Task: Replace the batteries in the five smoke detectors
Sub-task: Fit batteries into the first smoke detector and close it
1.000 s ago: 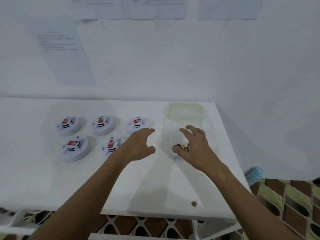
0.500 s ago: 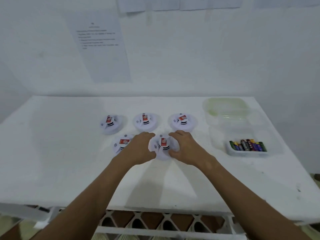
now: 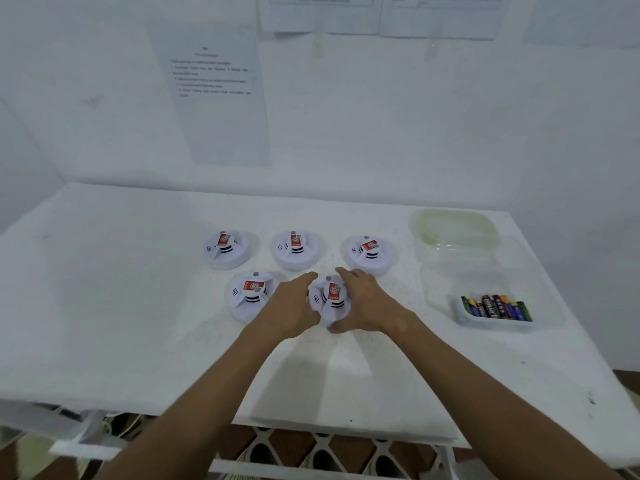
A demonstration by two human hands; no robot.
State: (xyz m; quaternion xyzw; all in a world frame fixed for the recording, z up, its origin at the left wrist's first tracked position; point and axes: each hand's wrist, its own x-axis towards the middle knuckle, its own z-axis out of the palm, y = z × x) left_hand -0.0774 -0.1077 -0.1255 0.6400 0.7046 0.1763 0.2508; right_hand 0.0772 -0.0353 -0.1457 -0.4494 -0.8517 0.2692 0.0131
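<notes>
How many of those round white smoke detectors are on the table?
5. Three form a back row: left, middle, right. Two sit in front: one free, one gripped between both hands.

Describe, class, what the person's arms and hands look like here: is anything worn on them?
Both forearms are bare as far as the frame shows, with no sleeves in view. The left hand and the right hand wear no gloves. No watch, bracelet or ring can be seen on the wrists or the fingers.

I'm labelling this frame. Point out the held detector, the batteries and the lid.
Held detector (image 3: 333, 295): head view, red label on top.
Batteries (image 3: 495, 306): head view, middle of the row.
Lid (image 3: 453, 226): head view, flat centre.
</notes>
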